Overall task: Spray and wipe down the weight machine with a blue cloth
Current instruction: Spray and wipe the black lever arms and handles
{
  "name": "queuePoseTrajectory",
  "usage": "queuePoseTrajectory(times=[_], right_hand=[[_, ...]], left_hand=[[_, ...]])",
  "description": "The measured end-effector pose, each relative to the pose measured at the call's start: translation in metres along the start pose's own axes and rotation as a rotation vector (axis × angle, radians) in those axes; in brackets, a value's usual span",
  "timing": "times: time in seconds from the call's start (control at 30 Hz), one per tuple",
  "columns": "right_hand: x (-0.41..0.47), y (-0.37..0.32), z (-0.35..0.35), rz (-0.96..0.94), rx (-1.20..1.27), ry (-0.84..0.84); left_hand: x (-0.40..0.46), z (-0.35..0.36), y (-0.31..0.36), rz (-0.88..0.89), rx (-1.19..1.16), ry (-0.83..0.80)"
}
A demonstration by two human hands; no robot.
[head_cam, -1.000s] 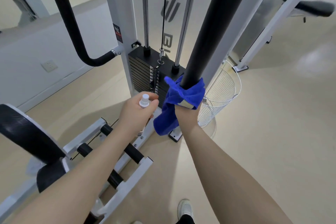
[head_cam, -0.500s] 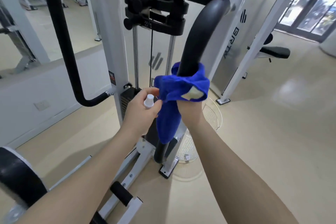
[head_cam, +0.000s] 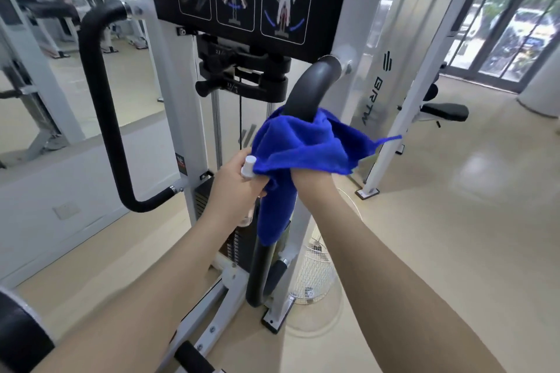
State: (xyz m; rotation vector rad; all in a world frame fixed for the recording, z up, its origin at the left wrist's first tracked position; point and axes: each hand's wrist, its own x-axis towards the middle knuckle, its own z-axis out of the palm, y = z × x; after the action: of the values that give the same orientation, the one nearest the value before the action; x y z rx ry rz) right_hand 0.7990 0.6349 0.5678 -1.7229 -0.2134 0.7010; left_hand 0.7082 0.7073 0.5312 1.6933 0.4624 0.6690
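The blue cloth (head_cam: 306, 145) is wrapped round the right black padded bar (head_cam: 309, 91) of the weight machine (head_cam: 181, 118), just below its upper bend, and gripped there by the right hand (head_cam: 312, 175). Wiping is judged under way; the left bar (head_cam: 100, 106) looks untouched. A spray bottle (head_cam: 249, 165) is held in the left hand (head_cam: 236, 185); its contents cannot be told. A wire basket (head_cam: 315, 275) is seen behind, seemingly empty.

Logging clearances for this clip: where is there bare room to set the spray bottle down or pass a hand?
Bare floor right of the right forearm, past the white upright, is open. Another free strip of floor lies between the low wall and the machine's base. It is crowded at the padded bar, where the blue cloth, right hand, left hand and spray bottle bunch together.
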Motion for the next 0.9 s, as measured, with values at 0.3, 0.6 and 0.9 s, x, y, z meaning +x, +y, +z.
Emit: queuePoseTrajectory(times=[0.3,0.6,0.9], right_hand=[[-0.012,0.103,-0.038,-0.040,-0.802,-0.181],[-0.019,0.062,-0.058,0.063,-1.812,-0.315],[-0.040,0.025,-0.046,-0.513,0.029,0.379]], left_hand=[[-0.008,-0.015,-0.010,-0.009,0.192,-0.019],[-0.015,0.003,0.004,0.015,0.152,-0.066],[-0.013,0.001,0.001,-0.010,0.070,-0.051]])
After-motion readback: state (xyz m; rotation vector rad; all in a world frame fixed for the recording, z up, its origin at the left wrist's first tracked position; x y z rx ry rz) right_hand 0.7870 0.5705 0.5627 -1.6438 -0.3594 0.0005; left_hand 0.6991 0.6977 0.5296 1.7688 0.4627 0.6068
